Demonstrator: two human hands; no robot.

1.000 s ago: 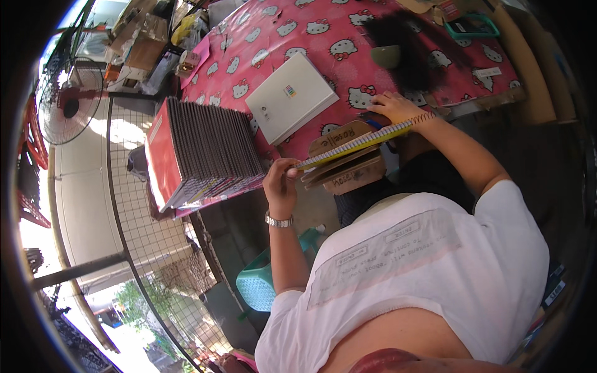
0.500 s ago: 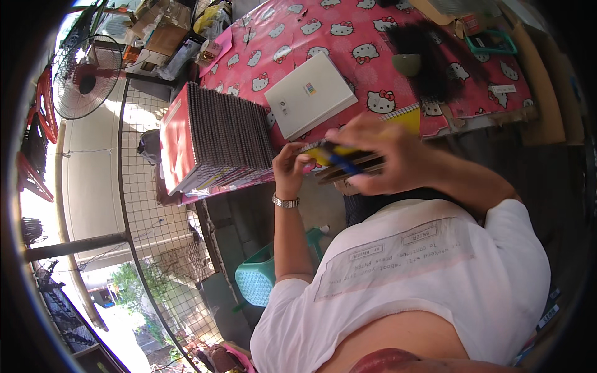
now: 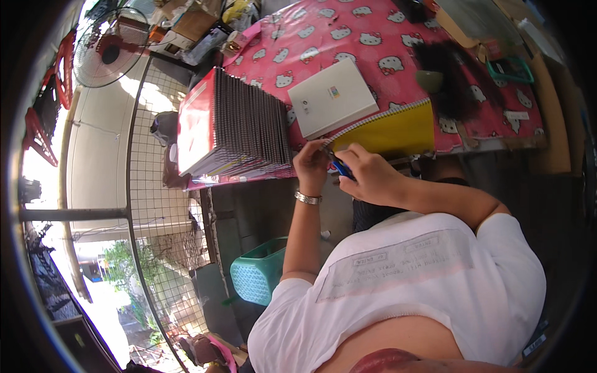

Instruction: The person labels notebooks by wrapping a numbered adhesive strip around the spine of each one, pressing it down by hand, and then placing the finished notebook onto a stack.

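Note:
A yellow-covered spiral notebook (image 3: 388, 133) lies at the table's near edge, its coil along the far side. My left hand (image 3: 311, 165) pinches the notebook's left corner at the end of the coil. Closed in my right hand (image 3: 373, 177) are blue-handled pliers (image 3: 341, 166), their dark tip at that same corner beside my left fingers. Part of the pliers is hidden by my fingers. Just beyond the notebook rests a white book (image 3: 333, 99). A tall stack of spiral notebooks (image 3: 249, 124) stands to the left of my left hand.
A pink patterned cloth covers the table (image 3: 348, 37). Thin black strands (image 3: 457, 81) lie in a heap at the right, with a small green cup-like object (image 3: 429, 81). A teal tray (image 3: 510, 69) sits farther right. Below stands a teal basket (image 3: 255, 276); a fan (image 3: 111, 50) is at far left.
The yellow notebook now lies spread at the table edge, with its cover in plain view. My right hand has come down and left, bringing the pliers to the corner by my left hand. The view has shifted.

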